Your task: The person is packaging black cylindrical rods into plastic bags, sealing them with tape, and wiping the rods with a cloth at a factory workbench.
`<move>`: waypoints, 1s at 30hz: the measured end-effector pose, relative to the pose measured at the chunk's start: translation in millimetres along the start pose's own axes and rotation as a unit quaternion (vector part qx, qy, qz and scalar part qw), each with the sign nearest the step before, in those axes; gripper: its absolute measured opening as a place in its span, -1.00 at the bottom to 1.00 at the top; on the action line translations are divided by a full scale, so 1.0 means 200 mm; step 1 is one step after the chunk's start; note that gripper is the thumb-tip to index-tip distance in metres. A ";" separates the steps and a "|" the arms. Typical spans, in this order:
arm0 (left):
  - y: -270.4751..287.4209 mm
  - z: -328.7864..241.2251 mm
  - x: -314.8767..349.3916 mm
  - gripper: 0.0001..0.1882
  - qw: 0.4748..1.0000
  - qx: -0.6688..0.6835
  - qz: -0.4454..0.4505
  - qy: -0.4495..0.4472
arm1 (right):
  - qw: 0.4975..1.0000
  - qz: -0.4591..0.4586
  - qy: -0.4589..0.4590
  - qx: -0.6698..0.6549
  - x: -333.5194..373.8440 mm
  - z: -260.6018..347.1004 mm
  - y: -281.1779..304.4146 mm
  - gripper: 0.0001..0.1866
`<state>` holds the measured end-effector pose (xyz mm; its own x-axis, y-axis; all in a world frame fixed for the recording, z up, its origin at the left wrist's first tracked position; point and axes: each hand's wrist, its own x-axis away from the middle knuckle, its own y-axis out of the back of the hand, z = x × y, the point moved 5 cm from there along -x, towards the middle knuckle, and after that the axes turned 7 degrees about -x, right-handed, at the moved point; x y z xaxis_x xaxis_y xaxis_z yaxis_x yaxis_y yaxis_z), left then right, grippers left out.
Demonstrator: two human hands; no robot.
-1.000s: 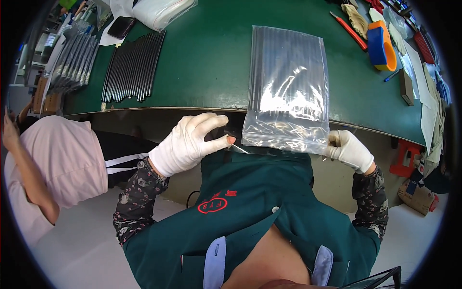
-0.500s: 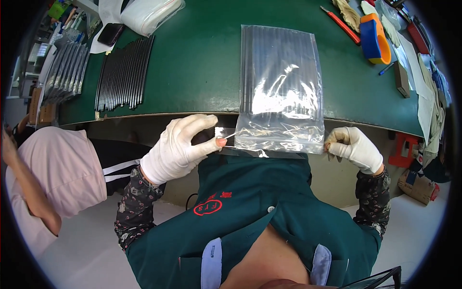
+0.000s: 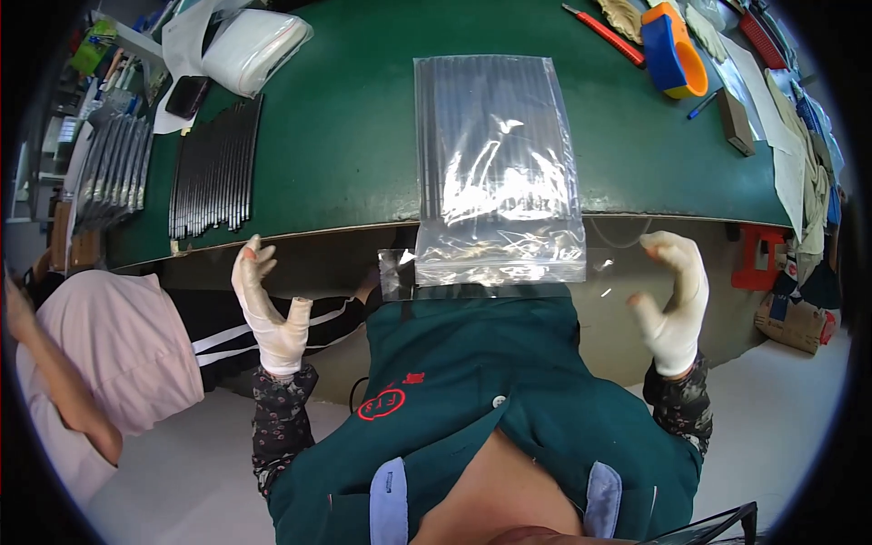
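Observation:
A clear zip bag (image 3: 490, 136) holding a row of dark rods lies on the green table, its zip end hanging over the front edge toward my apron. A transparent strip (image 3: 397, 275) sticks out left of the zip end. My left hand (image 3: 277, 313), in a white glove with bare fingertips, is raised left of the bag with fingers apart, touching nothing. On the right, my right hand (image 3: 674, 304), gloved the same way, hangs in the air away from the bag, fingers curved and thumb apart, holding nothing.
A row of black rods (image 3: 216, 168) lies on the left of the table. Behind it are a black phone (image 3: 188, 96) and a stack of plastic bags (image 3: 257, 50). A red cutter (image 3: 607, 36) and an orange-blue tape dispenser (image 3: 674, 53) lie right. Another person (image 3: 118, 354) sits left.
Both hands have let go of the bag's zip end and moved outward, fingers spreading. The bag and table have shifted slightly left in the view.

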<state>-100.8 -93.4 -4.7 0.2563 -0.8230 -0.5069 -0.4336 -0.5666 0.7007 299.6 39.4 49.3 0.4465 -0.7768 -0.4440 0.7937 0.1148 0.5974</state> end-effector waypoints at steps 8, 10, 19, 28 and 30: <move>-0.35 -0.63 -0.06 -0.57 0.896 -0.277 0.004 -0.346 | 0.941 0.036 0.214 0.261 0.06 0.08 -0.40 -0.34; -0.41 -0.65 -0.09 -0.63 0.886 -0.303 -0.045 -0.347 | 0.919 -0.052 0.265 0.288 0.04 0.08 -0.43 -0.46; -0.39 -0.59 -0.13 -0.73 0.883 -0.254 -0.062 -0.390 | 0.909 -0.056 0.344 0.229 -0.04 0.03 -0.38 -0.66; -0.27 -0.62 -0.14 -0.80 0.952 -0.108 0.085 -0.275 | 0.951 0.051 0.239 0.191 -0.01 0.15 -0.29 -0.74; -0.24 -0.61 -0.18 -0.79 0.963 -0.060 0.118 -0.234 | 0.972 0.081 0.178 0.128 -0.05 0.17 -0.26 -0.76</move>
<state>15.9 -41.8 39.6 -0.2678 -0.8371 -0.4770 -0.3222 -0.3888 0.8631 239.5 19.9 46.1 0.7085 -0.4918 -0.5061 0.5920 0.0240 0.8055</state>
